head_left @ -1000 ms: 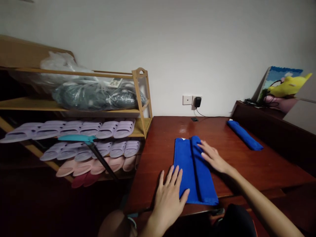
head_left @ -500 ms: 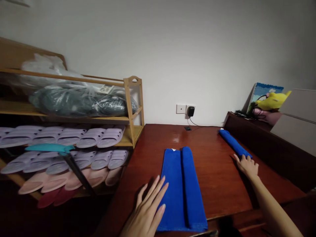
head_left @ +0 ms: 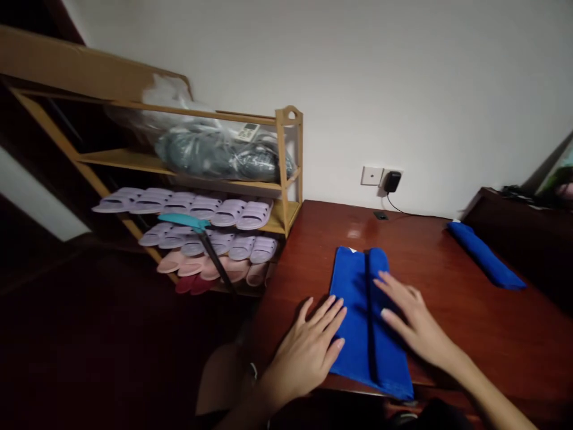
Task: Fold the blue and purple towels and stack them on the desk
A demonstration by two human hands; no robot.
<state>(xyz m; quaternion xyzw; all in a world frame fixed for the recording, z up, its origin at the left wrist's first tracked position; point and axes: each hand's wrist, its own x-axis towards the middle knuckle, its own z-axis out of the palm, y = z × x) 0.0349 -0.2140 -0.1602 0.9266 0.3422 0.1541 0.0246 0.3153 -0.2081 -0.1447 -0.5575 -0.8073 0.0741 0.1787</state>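
A blue towel point(head_left: 353, 334) lies lengthwise on the brown wooden table, its right side folded over in a long strip. My left hand point(head_left: 311, 340) is spread flat at the towel's left edge, fingertips on the cloth. Over the folded strip is my right hand point(head_left: 414, 319), its fingers apart and holding nothing; whether it presses on the cloth I cannot tell. A second blue towel point(head_left: 486, 255), folded into a narrow strip, rests at the table's right side, away from both hands.
The table point(head_left: 308, 263) meets a wall with a socket and a black plug point(head_left: 393, 181). A wooden rack point(head_left: 281, 161) on the left holds rows of slippers point(head_left: 253, 215) and a plastic-wrapped bundle point(head_left: 197, 149). A turquoise-topped pole point(head_left: 183, 221) stands before it.
My right hand has left the narrow folded towel and come left over the other towel's folded strip. My left hand stays at its left edge. The view has turned left.
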